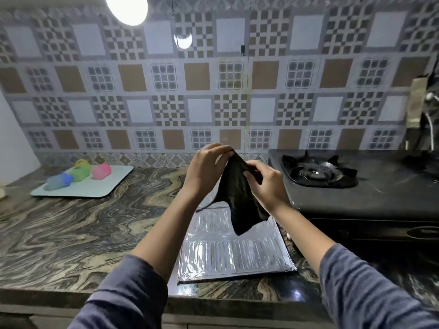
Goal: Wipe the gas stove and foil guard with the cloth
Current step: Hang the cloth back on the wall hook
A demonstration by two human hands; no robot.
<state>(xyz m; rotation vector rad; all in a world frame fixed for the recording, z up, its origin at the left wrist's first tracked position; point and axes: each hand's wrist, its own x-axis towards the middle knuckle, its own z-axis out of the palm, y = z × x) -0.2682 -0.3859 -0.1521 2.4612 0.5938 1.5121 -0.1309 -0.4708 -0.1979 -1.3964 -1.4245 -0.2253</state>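
Note:
A black cloth (240,200) hangs in the air between both hands, above the counter. My left hand (206,167) pinches its top edge. My right hand (266,184) grips the cloth a little lower on its right side. Below the cloth a silver foil guard (228,252) lies flat on the marbled counter, folded. The black gas stove (370,195) stands to the right, its burner and pan support (318,170) at the near left corner. Neither hand touches the stove or the foil.
A pale tray (95,188) at the back left carries small coloured pieces: blue, green, yellow, pink. The marbled counter (78,231) runs to a front edge near me. A patterned tiled wall (213,96) rises behind. Dark items and a hose stand at the far right (425,115).

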